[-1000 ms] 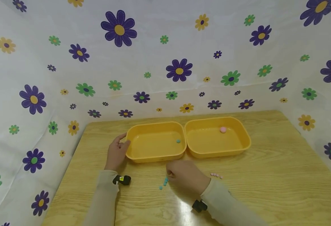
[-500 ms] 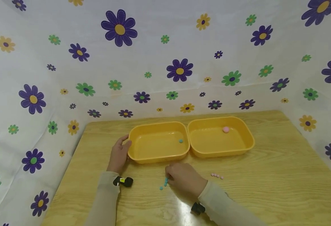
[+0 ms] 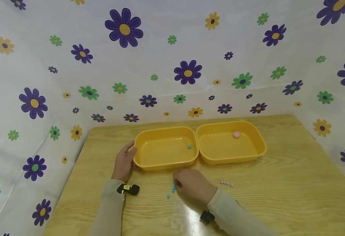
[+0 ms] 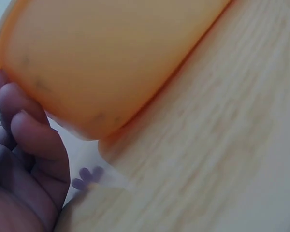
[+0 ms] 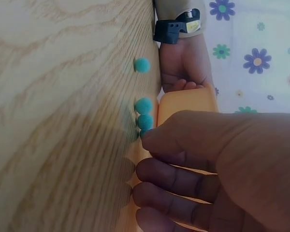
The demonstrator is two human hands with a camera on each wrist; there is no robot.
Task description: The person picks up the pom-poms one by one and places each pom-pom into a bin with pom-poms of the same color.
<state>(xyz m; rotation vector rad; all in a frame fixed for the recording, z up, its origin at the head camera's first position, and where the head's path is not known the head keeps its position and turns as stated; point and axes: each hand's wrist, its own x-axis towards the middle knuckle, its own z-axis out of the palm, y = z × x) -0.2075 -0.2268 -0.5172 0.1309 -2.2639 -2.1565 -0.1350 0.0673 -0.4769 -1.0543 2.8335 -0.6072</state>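
My left hand (image 3: 123, 161) holds the left end of the left yellow plastic bin (image 3: 160, 166), thumb at the rim and fingers along the outer wall. In the left wrist view its curled fingers (image 4: 36, 135) lie against the bin. Before that bin, low at the table, my right hand (image 3: 193, 184) reaches into a short row of small turquoise balls (image 5: 144, 105). Its thumb tip overlaps the nearest ball in the right wrist view, and the index fingertip is hidden behind the thumb. One more turquoise ball (image 3: 168, 196) lies apart, closer to me.
The right yellow bin (image 3: 234, 160) stands against the left one and holds a pink ball (image 3: 236, 134). A turquoise ball (image 3: 189, 147) sits in the left bin. Several small pink balls (image 3: 225, 183) lie on the wooden table (image 3: 293, 183). Flower-printed cloth (image 3: 160, 59) surrounds the table.
Both bins have slid slightly right along with my left hand. My right hand stays at the turquoise row, with only small movements of its fingers.
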